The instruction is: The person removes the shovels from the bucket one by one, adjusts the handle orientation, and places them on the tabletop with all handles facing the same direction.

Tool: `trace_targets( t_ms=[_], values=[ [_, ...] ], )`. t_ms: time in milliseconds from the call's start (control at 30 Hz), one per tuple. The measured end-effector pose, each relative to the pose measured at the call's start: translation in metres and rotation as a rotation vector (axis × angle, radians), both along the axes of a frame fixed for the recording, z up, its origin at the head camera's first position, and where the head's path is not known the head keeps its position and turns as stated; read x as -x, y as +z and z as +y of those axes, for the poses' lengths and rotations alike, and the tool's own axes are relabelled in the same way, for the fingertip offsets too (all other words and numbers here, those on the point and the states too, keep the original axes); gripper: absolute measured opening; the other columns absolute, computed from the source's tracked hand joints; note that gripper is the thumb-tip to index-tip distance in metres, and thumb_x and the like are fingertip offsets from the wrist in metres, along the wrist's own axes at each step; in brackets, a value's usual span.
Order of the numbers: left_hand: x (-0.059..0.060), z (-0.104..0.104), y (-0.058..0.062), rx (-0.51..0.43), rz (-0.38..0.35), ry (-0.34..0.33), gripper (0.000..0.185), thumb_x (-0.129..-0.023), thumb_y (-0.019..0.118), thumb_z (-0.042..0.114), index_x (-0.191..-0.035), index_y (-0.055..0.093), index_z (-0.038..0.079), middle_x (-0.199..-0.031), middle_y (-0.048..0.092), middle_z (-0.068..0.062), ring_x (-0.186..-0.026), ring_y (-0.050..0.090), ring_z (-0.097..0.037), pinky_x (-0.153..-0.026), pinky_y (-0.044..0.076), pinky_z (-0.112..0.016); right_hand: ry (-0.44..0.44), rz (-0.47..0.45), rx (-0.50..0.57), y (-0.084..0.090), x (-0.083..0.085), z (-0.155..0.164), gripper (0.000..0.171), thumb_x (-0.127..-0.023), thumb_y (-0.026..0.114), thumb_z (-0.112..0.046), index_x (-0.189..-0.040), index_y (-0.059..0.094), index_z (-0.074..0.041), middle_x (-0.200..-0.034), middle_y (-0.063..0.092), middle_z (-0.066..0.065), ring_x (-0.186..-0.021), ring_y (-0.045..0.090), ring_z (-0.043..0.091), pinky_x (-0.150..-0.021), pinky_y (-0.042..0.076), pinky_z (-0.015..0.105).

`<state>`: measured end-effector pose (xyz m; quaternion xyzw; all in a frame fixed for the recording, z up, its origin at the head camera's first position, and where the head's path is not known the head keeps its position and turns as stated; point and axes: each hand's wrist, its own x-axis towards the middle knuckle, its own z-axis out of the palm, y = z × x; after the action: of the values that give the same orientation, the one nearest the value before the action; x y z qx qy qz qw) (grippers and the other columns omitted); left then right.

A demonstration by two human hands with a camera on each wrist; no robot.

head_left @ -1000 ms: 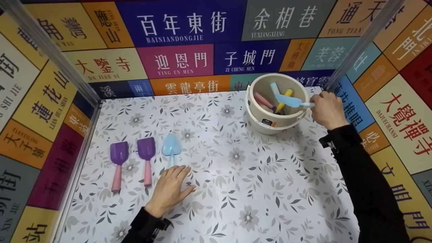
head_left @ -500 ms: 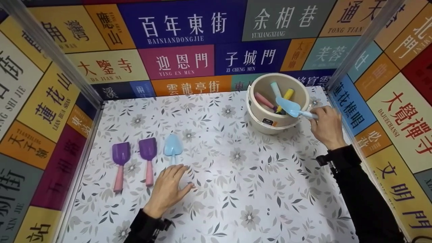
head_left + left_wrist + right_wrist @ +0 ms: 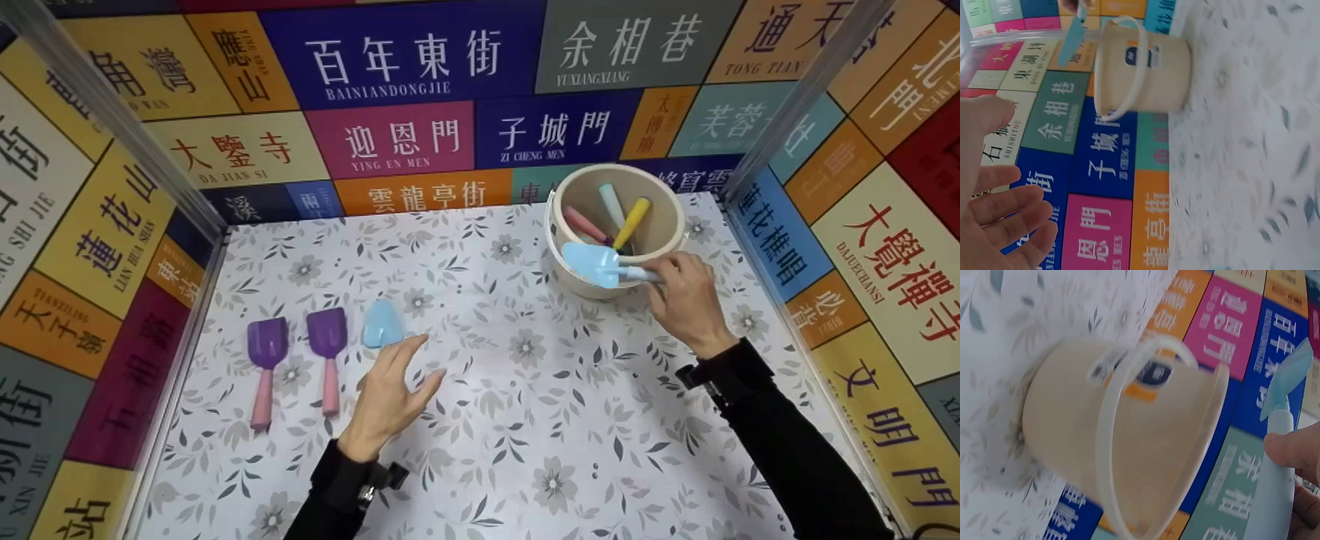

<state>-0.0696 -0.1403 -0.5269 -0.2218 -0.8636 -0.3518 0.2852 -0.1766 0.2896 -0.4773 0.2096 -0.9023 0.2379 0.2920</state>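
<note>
My right hand [image 3: 688, 304] grips the pale handle of a light blue toy trowel [image 3: 592, 262], whose blade passes before the front rim of a beige bucket [image 3: 574, 279]. In the right wrist view, thumb and fingers wrap the trowel handle [image 3: 1272, 484]. Inside the bucket stand a pink handle [image 3: 585, 223], a light blue handle [image 3: 611, 204] and a yellow handle [image 3: 633, 225]. My left hand [image 3: 390, 401] hovers with relaxed, spread fingers and holds nothing. Just beyond it lies another light blue trowel [image 3: 382, 322], its handle hidden by the hand.
Two purple shovels with pink handles, a left one [image 3: 268, 345] and a right one [image 3: 327, 334], lie side by side on the floral tabletop [image 3: 480, 450]. Printed wall panels [image 3: 405, 139] enclose the back and sides. The bucket's white handle [image 3: 1140, 73] hangs down its front.
My right hand has drawn the trowel leftward and toward me, from over the bucket's opening to before its front rim. The left hand has shifted slightly right and up, covering the lying trowel's handle.
</note>
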Motion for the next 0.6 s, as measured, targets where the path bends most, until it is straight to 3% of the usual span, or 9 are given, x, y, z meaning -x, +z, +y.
trace_targets(
  t_ms=[100, 200, 433, 600],
  values=[
    [0.008, 0.014, 0.005, -0.082, -0.025, -0.016, 0.052, -0.084, 0.084, 0.010, -0.128, 0.066, -0.008, -0.116, 0.073, -0.023, -0.102, 0.071, -0.035, -0.085, 0.062, -0.046, 0.082, 0.053, -0.014, -0.006, -0.006, -0.018, 0.025, -0.078, 0.079, 0.008, -0.101, 0.069, 0.003, -0.101, 0.066, 0.024, -0.097, 0.062, 0.046, -0.083, 0.046, 0.059],
    [0.015, 0.026, 0.009, -0.157, -0.096, -0.028, 0.051, -0.087, 0.081, 0.011, -0.131, 0.064, -0.009, -0.114, 0.074, -0.022, -0.100, 0.072, -0.034, -0.083, 0.063, -0.043, 0.149, 0.094, -0.034, -0.009, -0.011, -0.036, 0.021, -0.081, 0.079, 0.005, -0.100, 0.071, 0.001, -0.101, 0.067, 0.021, -0.096, 0.062, 0.042, -0.083, 0.047, 0.055],
    [0.030, 0.048, 0.012, -0.339, -0.410, -0.095, 0.052, -0.100, 0.069, 0.016, -0.143, 0.055, -0.010, -0.125, 0.070, -0.026, -0.109, 0.071, -0.040, -0.093, 0.063, -0.046, 0.238, 0.179, -0.083, -0.022, -0.020, -0.074, 0.018, -0.081, 0.079, 0.001, -0.097, 0.072, -0.001, -0.097, 0.067, 0.017, -0.090, 0.060, 0.038, -0.080, 0.046, 0.050],
    [0.039, 0.055, 0.012, -0.393, -0.599, -0.090, 0.050, -0.107, 0.060, 0.023, -0.149, 0.052, -0.005, -0.133, 0.066, -0.026, -0.120, 0.068, -0.039, -0.102, 0.059, -0.046, 0.268, 0.207, -0.120, -0.031, -0.022, -0.094, 0.015, -0.084, 0.078, -0.002, -0.098, 0.071, -0.002, -0.095, 0.066, 0.015, -0.089, 0.060, 0.036, -0.080, 0.046, 0.047]
  ],
)
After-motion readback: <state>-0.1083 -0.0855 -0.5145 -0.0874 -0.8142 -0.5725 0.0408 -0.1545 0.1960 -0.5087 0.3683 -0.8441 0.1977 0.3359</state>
